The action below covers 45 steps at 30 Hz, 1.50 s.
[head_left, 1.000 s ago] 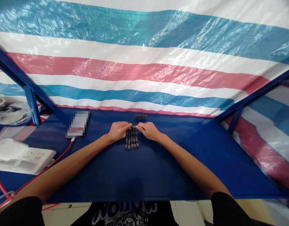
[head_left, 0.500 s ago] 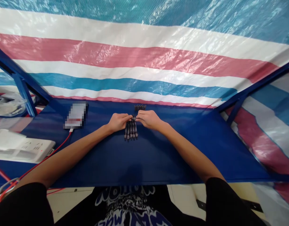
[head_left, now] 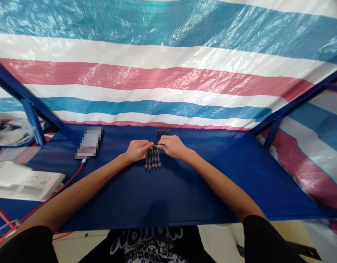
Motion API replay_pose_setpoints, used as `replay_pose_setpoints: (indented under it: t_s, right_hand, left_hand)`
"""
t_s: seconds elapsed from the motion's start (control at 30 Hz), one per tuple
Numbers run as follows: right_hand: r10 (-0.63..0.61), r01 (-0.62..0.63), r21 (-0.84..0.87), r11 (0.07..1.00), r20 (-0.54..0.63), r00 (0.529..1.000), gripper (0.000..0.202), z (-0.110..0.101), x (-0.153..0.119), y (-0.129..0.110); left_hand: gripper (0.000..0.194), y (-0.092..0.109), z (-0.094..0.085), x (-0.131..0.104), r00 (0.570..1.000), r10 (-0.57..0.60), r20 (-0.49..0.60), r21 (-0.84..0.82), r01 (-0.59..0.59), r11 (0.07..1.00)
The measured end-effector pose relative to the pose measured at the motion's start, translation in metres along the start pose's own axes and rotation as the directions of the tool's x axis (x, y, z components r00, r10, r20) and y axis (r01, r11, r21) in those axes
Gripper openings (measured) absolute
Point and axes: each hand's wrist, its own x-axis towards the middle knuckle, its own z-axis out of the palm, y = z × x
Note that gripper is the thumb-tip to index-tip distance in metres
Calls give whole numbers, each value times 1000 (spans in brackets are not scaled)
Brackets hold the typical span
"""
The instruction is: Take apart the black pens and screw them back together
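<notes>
Several slim dark pens [head_left: 153, 160] lie side by side on the blue tabletop, their tips pointing toward me. My left hand [head_left: 138, 150] is closed at the far left end of the row, thumb and fingertips pressed on the pens. From the other side, my right hand [head_left: 171, 146] pinches at the far right end of the same row. The fingertips of both hands nearly meet and cover parts of the far ends. Just beyond my right hand stand several short dark hollow tubes [head_left: 163, 132] in a close group.
On the left lie a phone [head_left: 89, 143] with a red cable [head_left: 72, 176] and a white power strip [head_left: 46, 182]. Striped plastic sheeting [head_left: 163, 76] hangs behind the blue tabletop [head_left: 212, 197]. Slanted blue frame bars [head_left: 291, 104] edge both sides.
The whole scene sits slightly lower in view as the camera has tilted up. Both hands stay at the far ends of the pens, with only slight finger movement.
</notes>
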Motion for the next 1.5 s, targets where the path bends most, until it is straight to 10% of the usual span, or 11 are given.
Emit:
replay_pose_setpoints:
  t_s: [0.87, 1.5]
  right_hand:
    - [34, -36, 101, 994, 29, 999, 19, 0, -2, -4]
    - [49, 51, -331, 942, 286, 957, 33, -8, -6, -32]
  left_hand:
    - [21, 0, -2, -2, 997, 78, -27, -7, -78, 997]
    - [17, -1, 2, -3, 999, 47, -13, -15, -47, 999]
